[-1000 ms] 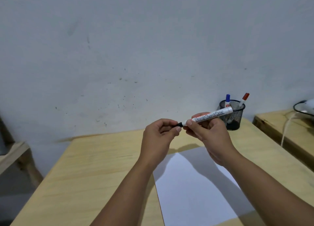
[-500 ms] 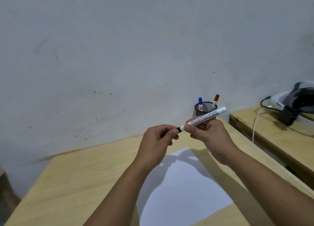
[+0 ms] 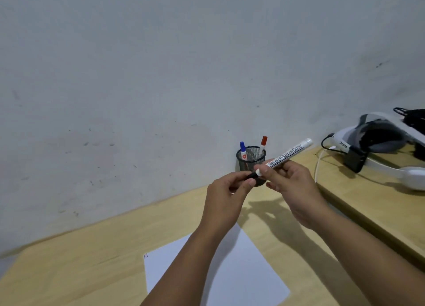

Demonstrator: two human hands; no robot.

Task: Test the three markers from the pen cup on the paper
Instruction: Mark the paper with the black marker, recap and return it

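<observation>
My right hand grips the white barrel of a board marker, tilted up to the right, above the table. My left hand pinches its black cap at the lower left end. Behind them a black mesh pen cup stands against the wall, with a blue-capped marker and a red-capped marker upright in it. A white sheet of paper lies on the wooden table below my forearms, with small red and blue marks at its left corner.
A second wooden surface on the right carries a white and black headset with a white cable. A grey wall stands directly behind the table.
The view has swung right and down, so the cup and headset sit further left and more paper shows. Both hands stay on the marker, cap still pinched.
</observation>
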